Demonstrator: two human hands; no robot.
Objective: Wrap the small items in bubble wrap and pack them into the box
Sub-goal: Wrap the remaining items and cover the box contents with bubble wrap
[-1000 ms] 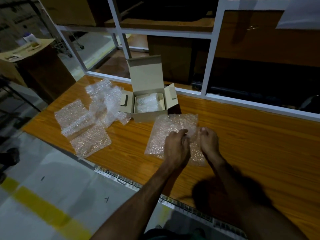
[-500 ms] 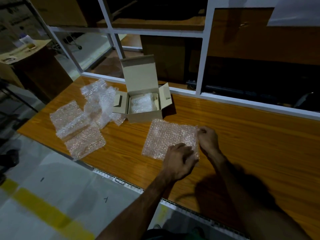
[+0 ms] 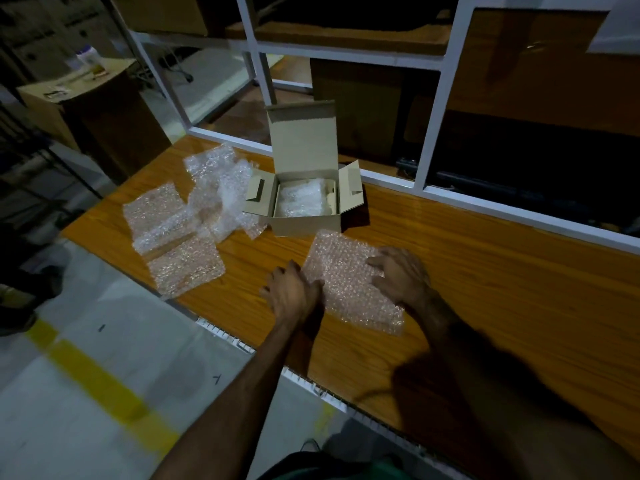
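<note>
A flat sheet of bubble wrap (image 3: pixel 346 275) lies on the wooden table (image 3: pixel 485 289) in front of me. My left hand (image 3: pixel 292 292) rests at the sheet's left edge, fingers spread. My right hand (image 3: pixel 401 275) lies palm down on the sheet's right side, fingers apart. Just beyond stands a small cardboard box (image 3: pixel 304 206), lid up and side flaps out, with a bubble-wrapped bundle (image 3: pixel 301 199) inside. No unwrapped item shows on the sheet.
Several loose bubble wrap pieces (image 3: pixel 187 223) lie in a heap at the table's left end. A white metal frame (image 3: pixel 436 98) runs along the table's far edge behind the box. The near table edge (image 3: pixel 242 344) drops to the floor.
The sheet has been spread flat and now lies turned at an angle. My left hand moved to its left edge; my right hand let go of the corner and lies flat on it.
</note>
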